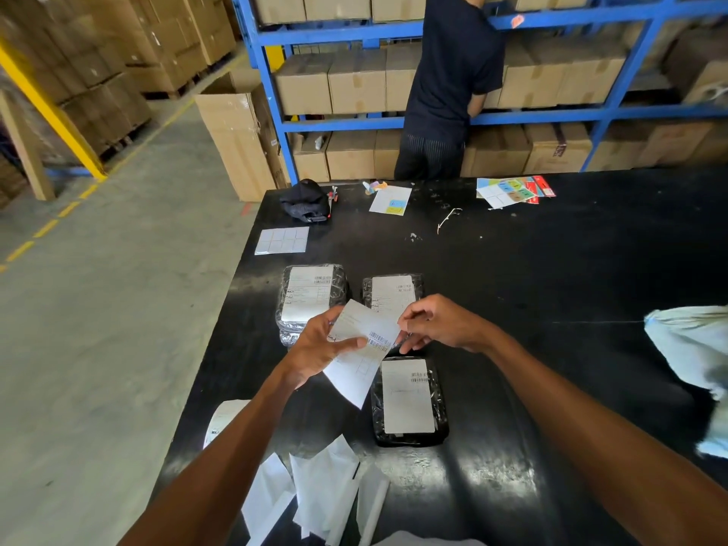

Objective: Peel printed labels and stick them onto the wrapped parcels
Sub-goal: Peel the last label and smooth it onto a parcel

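My left hand (pixel 321 346) holds a white printed label (pixel 360 350) with a barcode above the black table (pixel 551 277), thumb on its face. My right hand (pixel 437 323) pinches the label's right edge. Three black wrapped parcels lie on the table, each with a white label on top: one at the far left (pixel 311 295), one behind my hands (pixel 394 293), one near me (pixel 409 400). A roll of labels (pixel 224 421) sits at the table's left edge, partly hidden by my left arm.
Peeled white backing strips (pixel 323 490) lie at the near edge. A blank sticker sheet (pixel 281 241), a black cap (pixel 305 199), coloured sticker sheets (pixel 512 191) and a pale bag (pixel 693 360) are on the table. A person (pixel 449 92) stands at blue shelving with cartons.
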